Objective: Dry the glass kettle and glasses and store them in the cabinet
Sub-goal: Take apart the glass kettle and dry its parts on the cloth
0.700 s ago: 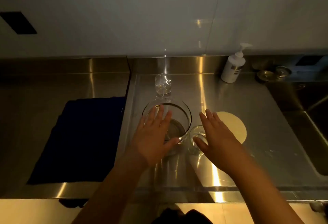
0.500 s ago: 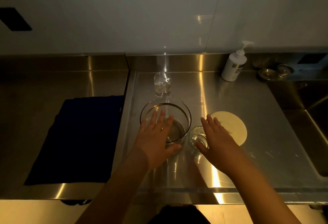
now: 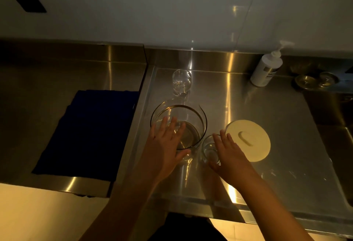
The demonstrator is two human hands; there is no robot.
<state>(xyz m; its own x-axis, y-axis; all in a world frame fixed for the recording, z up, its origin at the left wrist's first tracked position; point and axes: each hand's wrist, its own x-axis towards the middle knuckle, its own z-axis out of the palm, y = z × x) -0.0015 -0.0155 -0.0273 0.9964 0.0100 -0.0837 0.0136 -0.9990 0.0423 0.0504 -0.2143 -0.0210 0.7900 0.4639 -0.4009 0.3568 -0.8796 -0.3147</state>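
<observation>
two hands over the glassware

the glass kettle (image 3: 178,124) is set upright on the steel counter (image 3: 286,145), near its front edge, with a little liquid seen at the bottom. the left hand (image 3: 164,149) is held at its near side, fingers straight and spread, nothing gripped; whether the glass is touched cannot be told. a small glass (image 3: 210,150) stands just right of the kettle, and the right hand (image 3: 232,159) is laid flat over it, fingers straight, nothing clasped. a second glass (image 3: 181,83) is placed behind the kettle, near the back wall. a round pale lid (image 3: 250,140) lies beside the small glass. a dark blue cloth (image 3: 87,133) is spread out on the left. a pump bottle (image 3: 266,68) stands at the back right.
</observation>
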